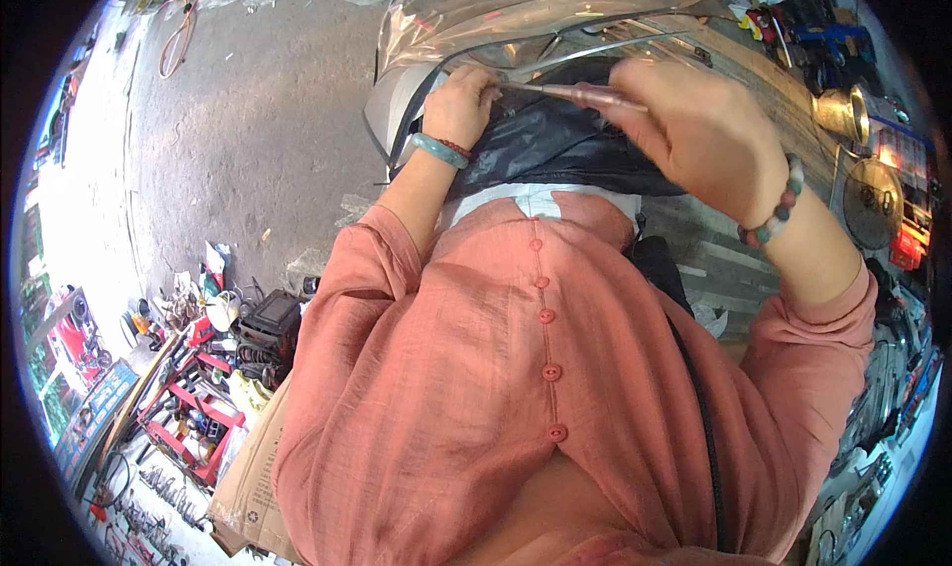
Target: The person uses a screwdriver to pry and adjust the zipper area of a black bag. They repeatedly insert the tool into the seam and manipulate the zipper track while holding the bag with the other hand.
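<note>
My left hand (pixel 457 109) is at the upper middle, above my lap, its fingers pinched together at the dark-edged clear plastic sheet (pixel 439 34). Just what lies under the fingertips is hidden. In my right hand (pixel 692 138), blurred by motion, is a slim hand tool (pixel 587 94) with a pinkish handle and thin metal shaft. The picture does not settle whether it is a screwdriver or an awl. Its shaft points left, and the tip ends close to my left fingertips. Shiny black material (pixel 543 146) covers my lap beneath both hands.
A thin metal rod (pixel 610 49) lies across the sheet. To the right are wooden boards (pixel 788 83), a brass-coloured pot (pixel 840 112) and a round fan-like guard (pixel 872 202). Concrete floor (pixel 245 135) extends left; a cardboard box (pixel 253 462) and red rack (pixel 193 425) stand lower left.
</note>
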`<state>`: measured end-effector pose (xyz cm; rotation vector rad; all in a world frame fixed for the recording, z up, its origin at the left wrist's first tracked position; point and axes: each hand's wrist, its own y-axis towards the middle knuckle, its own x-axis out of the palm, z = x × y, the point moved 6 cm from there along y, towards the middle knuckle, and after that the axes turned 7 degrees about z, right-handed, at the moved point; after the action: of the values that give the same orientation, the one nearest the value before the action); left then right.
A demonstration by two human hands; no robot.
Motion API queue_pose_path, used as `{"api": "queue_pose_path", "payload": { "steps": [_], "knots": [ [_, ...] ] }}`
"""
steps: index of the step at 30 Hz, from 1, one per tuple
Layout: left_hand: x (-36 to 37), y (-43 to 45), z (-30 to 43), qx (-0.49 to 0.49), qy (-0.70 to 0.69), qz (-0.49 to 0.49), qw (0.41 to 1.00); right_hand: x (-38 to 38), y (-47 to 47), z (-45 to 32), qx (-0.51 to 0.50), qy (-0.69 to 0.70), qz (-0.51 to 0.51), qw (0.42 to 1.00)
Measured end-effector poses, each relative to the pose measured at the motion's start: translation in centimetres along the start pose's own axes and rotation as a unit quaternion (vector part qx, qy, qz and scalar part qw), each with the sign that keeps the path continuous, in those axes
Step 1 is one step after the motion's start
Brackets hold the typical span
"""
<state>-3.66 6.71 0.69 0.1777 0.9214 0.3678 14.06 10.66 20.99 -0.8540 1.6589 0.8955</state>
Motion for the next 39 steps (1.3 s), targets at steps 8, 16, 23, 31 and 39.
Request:
{"api": "queue_pose_path", "payload": {
  "steps": [8,16,23,31,39],
  "knots": [
    [0.2,-0.2,-0.1,-0.007,0.008,0.004,1.0,-0.8,-0.4,0.4,-0.017,0.0,0.044,0.999],
    [0.3,0.0,-0.7,-0.029,0.017,0.006,0.999,-1.4,-0.7,-0.2,-0.189,-0.11,0.063,0.974],
    [-0.1,-0.4,-0.8,-0.031,-0.026,0.042,0.998,-1.5,-2.0,7.9,-0.037,-0.113,0.121,0.986],
    [-0.5,-0.1,-2.3,-0.212,-0.119,0.074,0.967,16.2,-2.3,11.0,0.27,0.519,-0.007,0.811],
    [-4.1,-1.4,-2.5,-0.248,-0.105,0.036,0.962,23.7,5.8,7.8,0.079,0.217,-0.002,0.973]
  ]
}}
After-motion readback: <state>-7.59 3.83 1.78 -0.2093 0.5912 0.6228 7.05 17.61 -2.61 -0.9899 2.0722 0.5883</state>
